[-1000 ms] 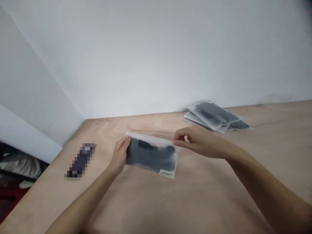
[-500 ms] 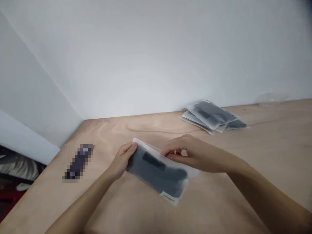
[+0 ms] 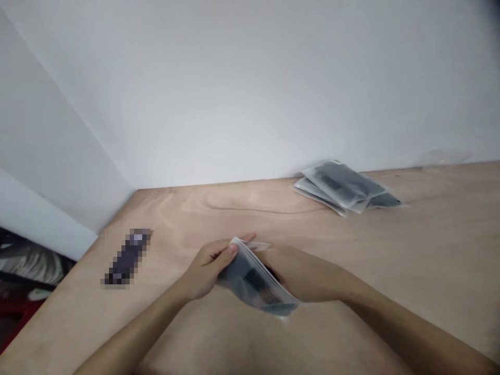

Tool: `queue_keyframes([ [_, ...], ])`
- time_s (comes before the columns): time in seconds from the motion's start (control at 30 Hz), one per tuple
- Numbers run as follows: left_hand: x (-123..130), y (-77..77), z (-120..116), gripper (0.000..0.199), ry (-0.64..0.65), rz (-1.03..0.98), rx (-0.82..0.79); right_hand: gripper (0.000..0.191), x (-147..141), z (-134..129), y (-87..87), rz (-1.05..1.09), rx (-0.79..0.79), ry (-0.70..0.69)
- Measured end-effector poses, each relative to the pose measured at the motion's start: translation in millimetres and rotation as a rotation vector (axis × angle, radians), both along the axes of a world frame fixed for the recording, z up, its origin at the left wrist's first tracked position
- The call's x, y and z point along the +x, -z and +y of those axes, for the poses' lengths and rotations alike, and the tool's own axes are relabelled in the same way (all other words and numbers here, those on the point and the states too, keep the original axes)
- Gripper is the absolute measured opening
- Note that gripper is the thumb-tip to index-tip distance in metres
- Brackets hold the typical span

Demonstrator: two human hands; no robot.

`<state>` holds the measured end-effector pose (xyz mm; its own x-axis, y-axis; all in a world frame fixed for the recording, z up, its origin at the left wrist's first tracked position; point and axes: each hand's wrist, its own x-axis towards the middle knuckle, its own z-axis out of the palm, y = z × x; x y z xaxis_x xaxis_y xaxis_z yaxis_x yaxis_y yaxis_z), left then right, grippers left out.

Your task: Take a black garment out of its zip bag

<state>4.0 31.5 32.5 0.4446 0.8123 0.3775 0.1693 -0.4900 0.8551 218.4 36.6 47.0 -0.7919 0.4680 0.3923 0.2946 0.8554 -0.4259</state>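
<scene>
My left hand point(image 3: 209, 268) grips the upper left corner of a frosted plastic bag point(image 3: 244, 284), its thumb pressed on the front. Something dark lies inside the bag, and a black printed patch shows on its face. The bag is tilted and held above the table. My right hand point(image 3: 300, 271) is at the bag's upper long edge, with its fingers hidden by the plastic. Whether they reach inside the bag or behind it, I cannot tell.
Against the wall at the back right lies a stack of similar frosted bags point(image 3: 344, 185) on the wooden table point(image 3: 187, 208). A pixelated dark object point(image 3: 127, 259) rests at the left. Clear plastic point(image 3: 443, 156) sits by the wall, far right. Beyond the table's left edge is some fabric point(image 3: 31, 265).
My right hand has moved from pinching at the bag's upper edge to where its fingers are hidden by the bag. The bag has turned steeper and now bends.
</scene>
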Motion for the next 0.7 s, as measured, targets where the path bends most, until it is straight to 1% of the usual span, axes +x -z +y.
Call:
queue_keyframes([
  [0.07, -0.9, -2.4, -2.3, 0.055, -0.001, 0.019, -0.008, 0.020, -3.5, 1.6, 2.9, 0.010, 0.006, -0.003],
  [0.17, -5.5, -7.3, 0.2, 0.055, -0.001, 0.066, 0.005, 0.019, -3.7, 5.3, 0.7, 0.033, -0.049, 0.006],
  [0.23, -10.7, -9.0, 6.4, 0.055, 0.032, 0.112, 0.019, 0.018, -1.2, 9.0, -2.8, 0.075, -0.128, 0.016],
  [0.3, -16.5, -8.5, 14.6, 0.056, 0.061, 0.166, 0.006, 0.018, 2.1, 13.5, -5.8, 0.121, -0.218, 0.072],
  [0.37, -21.4, -6.4, 22.5, 0.054, 0.066, 0.204, -0.050, 0.020, 5.4, 17.8, -7.5, 0.168, -0.304, 0.133],
  [0.43, -24.9, -4.1, 28.4, 0.047, 0.075, 0.201, -0.124, 0.022, 8.6, 21.5, -8.1, 0.213, -0.398, 0.151],
  [0.5, -27.7, -2.6, 31.9, 0.043, 0.086, 0.174, -0.181, 0.021, 12.5, 25.3, -8.4, 0.282, -0.505, 0.118],
  [0.57, -30.5, -2.4, 33.6, 0.043, 0.062, 0.126, -0.220, 0.016, 17.9, 30.5, -9.3, 0.369, -0.597, 0.126],
  [0.63, -33.7, -3.4, 34.7, 0.046, 0.031, 0.078, -0.265, 0.015, 25.5, 37.3, -11.3, 0.493, -0.651, 0.203],
  [0.7, -37.4, -5.7, 35.9, 0.048, 0.019, 0.056, -0.301, 0.023, 35.1, 44.8, -14.8, 0.656, -0.663, 0.294],
])
